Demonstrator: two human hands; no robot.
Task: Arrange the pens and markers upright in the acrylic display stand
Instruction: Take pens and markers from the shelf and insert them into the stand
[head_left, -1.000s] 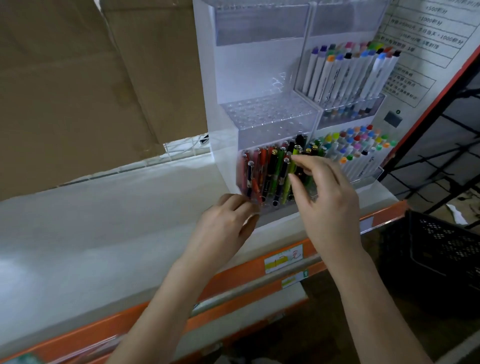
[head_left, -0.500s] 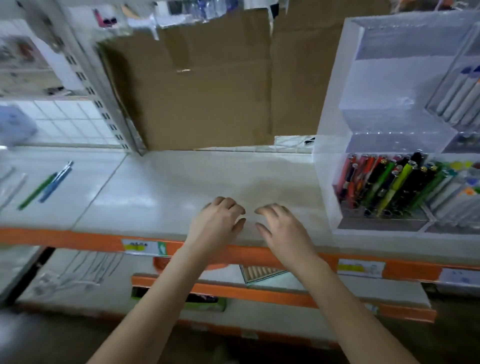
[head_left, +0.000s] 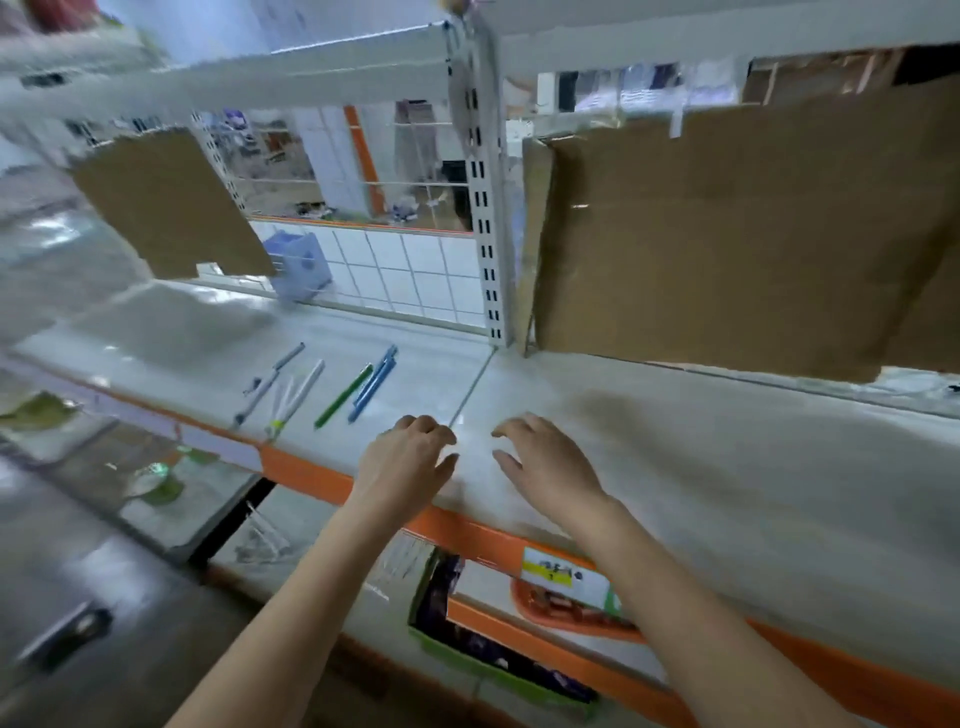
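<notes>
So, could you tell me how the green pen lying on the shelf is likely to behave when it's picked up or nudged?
The green pen looks thin and straight, so probably stiff and light. It lies flat on the smooth, glossy shelf, so a nudge may send it sliding or rolling. The blue pens lie close beside it, so they might get knocked.

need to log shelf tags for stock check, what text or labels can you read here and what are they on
No text here can be read.
Yellow and white price label on the orange shelf edge: dark print, too blurred to read.
Loose pens on the shelf: no legible markings.
Cardboard sheet: no print visible.
</notes>
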